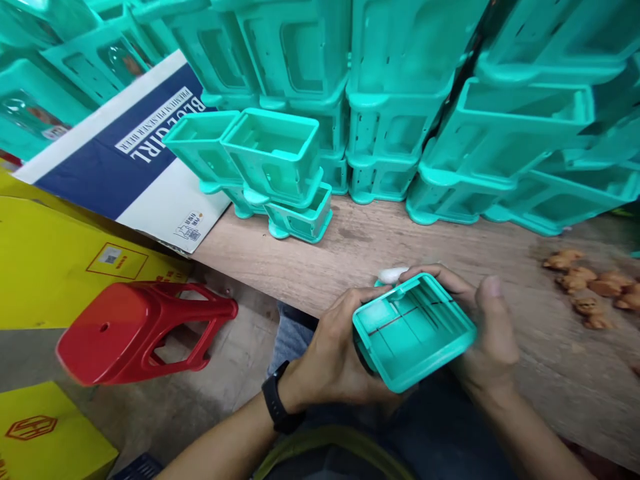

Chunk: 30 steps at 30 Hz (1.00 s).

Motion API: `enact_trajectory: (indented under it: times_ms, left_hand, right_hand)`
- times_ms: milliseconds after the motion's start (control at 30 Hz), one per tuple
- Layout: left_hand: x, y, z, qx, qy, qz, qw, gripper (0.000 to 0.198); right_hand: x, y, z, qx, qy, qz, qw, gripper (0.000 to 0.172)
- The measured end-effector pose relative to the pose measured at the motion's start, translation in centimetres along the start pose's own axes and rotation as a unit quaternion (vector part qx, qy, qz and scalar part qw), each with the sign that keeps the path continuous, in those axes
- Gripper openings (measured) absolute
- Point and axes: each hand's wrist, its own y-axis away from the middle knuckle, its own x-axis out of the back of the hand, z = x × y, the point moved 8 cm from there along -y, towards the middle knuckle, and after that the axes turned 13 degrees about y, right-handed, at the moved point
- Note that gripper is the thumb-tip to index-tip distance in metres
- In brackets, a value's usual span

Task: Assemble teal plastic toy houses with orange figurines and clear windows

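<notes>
A teal plastic box (pixel 415 380), hollow with rounded corners, is held above the table's front edge, its open side turned up toward me. Thin dark lines run across its inner wall. My left hand (pixel 335 347) is wrapped round its left side, some fingers hidden beneath. On the right, my right hand (pixel 493 347) supports the box, with fingers curled along its far edge and the thumb raised off it. A small white object (pixel 391 275) shows just behind the box; I cannot make out its kind.
Stacked teal boxes (pixel 383 127) line the back of the wooden table (pixel 350 233). A smaller teal stack (pixel 280 160) stands nearer, beside a blue and white carton (pixel 120 147). Several brown figurines (pixel 580 279) lie at right. A red stool (pixel 125 333) and yellow boxes (pixel 55 427) stand at left.
</notes>
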Motion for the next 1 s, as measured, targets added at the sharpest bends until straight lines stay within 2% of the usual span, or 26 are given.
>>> enact_trajectory:
  times_ms: [200,333,400,500,600,700,800,900,1000]
  left_hand:
    - [0.1,-0.1,0.2,0.008,-0.003,0.015,1.0,0.085]
    - [0.2,-0.2,0.0,0.013,0.011,0.014,1.0,0.081]
    - [0.2,-0.3,-0.2,0.026,0.025,0.011,0.999,0.082]
    - [0.2,-0.3,-0.3,0.028,0.028,0.004,0.999,0.082]
    - [0.0,-0.4,-0.2,0.025,0.022,-0.015,0.999,0.083]
    - [-0.1,-0.4,-0.4,0.034,0.019,-0.024,0.999,0.086]
    - [-0.2,-0.3,-0.7,0.035,0.013,-0.015,0.999,0.092]
    - [-0.7,-0.3,-0.7,0.013,-0.013,-0.018,1.0,0.095]
    - [-1.1,-0.3,-0.7,-0.001,-0.027,-0.017,0.999,0.096]
  right_hand:
    - [-0.2,0.2,0.2,0.007,-0.032,0.043,0.999,0.056]
    - [0.1,0.2,0.3,0.029,-0.011,0.068,0.997,0.053]
    - [0.4,0.1,0.5,0.033,0.028,0.06,0.997,0.048]
    - [0.9,0.0,0.6,0.022,0.109,0.009,0.994,0.041]
    - [2.5,0.3,-0.6,0.0,0.242,-0.017,0.97,0.05]
    - [3.8,0.4,-3.2,0.009,0.402,-0.032,0.915,0.061]
    - [3.2,-0.5,-4.8,0.036,0.53,-0.105,0.841,0.051]
    - [2.0,-2.6,-4.4,0.024,0.638,-0.187,0.747,0.04]
    - [1.3,-4.7,-3.3,-0.032,0.736,-0.234,0.635,0.033]
